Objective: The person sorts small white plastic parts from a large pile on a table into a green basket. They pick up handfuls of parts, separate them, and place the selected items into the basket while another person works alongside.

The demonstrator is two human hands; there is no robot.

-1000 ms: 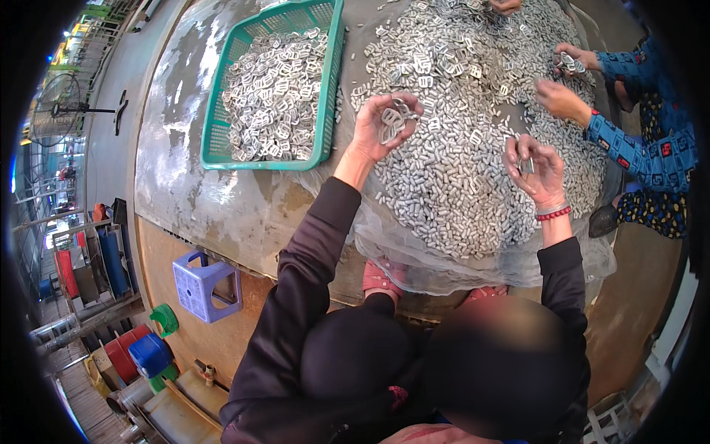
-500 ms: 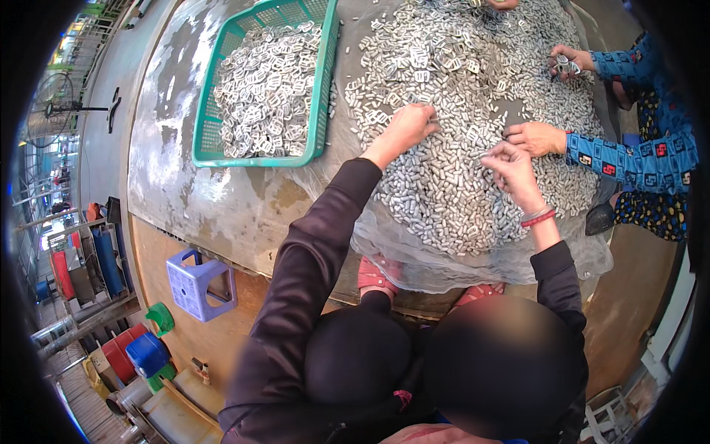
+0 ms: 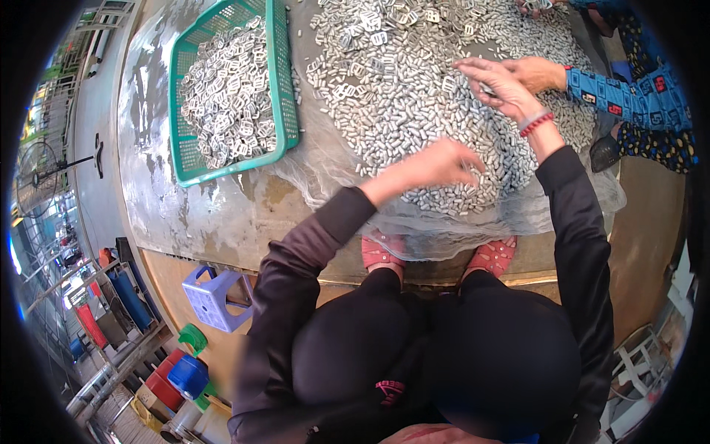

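Note:
A wide heap of small silver metal pellets (image 3: pixel 436 196) covers the work surface before me, with flat slotted metal buckles (image 3: pixel 379 38) scattered over it. My left hand (image 3: pixel 436 164), smeared by motion, hovers over the heap's near part with fingers curved; whether anything is in them does not show. Farther right, my right hand (image 3: pixel 506 90) is above the pellets, its fingers reaching left. A small silver metal piece (image 3: pixel 487 89) shows between its thumb and fingers. A loose buckle (image 3: pixel 448 84) lies beside those fingertips. Just behind it is a co-worker's hand (image 3: pixel 543 74).
A green plastic basket (image 3: pixel 285 111) full of buckles stands to the left. Clear plastic sheeting (image 3: pixel 436 240) lies under the heap. The co-worker's blue patterned sleeve (image 3: pixel 629 100) reaches in from the right. A purple stool (image 3: pixel 214 300) stands at the lower left.
The view has shifted. My left hand has moved right and nearer to me over the heap. My right hand has moved away from me, its fingers now stretched left.

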